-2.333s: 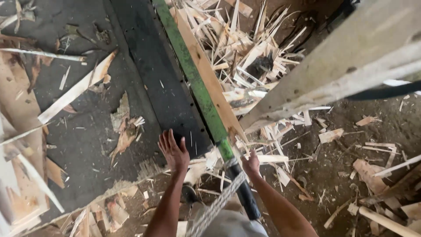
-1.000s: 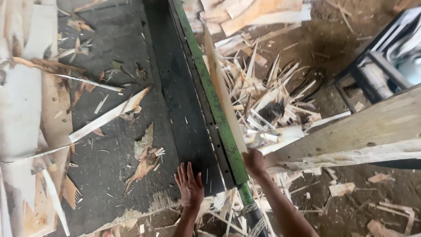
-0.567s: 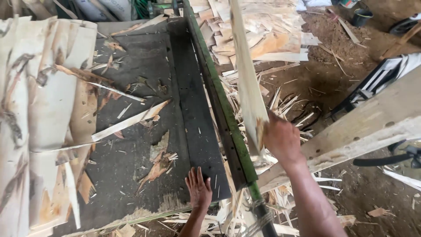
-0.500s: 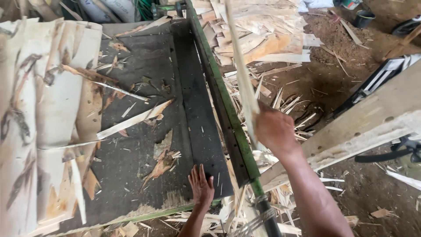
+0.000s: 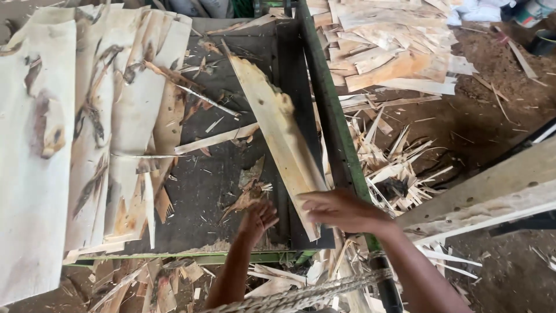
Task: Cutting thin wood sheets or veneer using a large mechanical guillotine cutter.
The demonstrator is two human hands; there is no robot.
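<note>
- Veneer strip (image 5: 277,139), a long pale piece with a ragged bark edge, lies slantwise on the dark belt (image 5: 202,179), its far end up near the middle of the bed and its near end under my right hand (image 5: 341,210).
- Right hand rests flat over that near end, fingers spread and pressing down rather than wrapped round it; I judge it is pinning or steering the strip, not lifting it.
- Left hand (image 5: 259,217) sits just beside the strip on the belt, fingers curled loosely over a small torn scrap (image 5: 249,194); whether it actually pinches the scrap I cannot tell.
- Step in hand, as I read it: laying this strip onto the bed and lining it up. It still lies crooked, crossing toward the green rail (image 5: 333,116) at its near end.
- Next move, to my mind, calls for swinging the near end away from the rail so the strip lies square with the wide veneer sheets (image 5: 69,133) lying to the left, and for clearing the scrap from under it.
- Care needed: the strip is thin and already split at the edge, so it should be slid flat, not bent.
- Offcuts (image 5: 394,168) lie heaped on the ground beyond the rail, with stacked pieces (image 5: 388,46) farther up.
</note>
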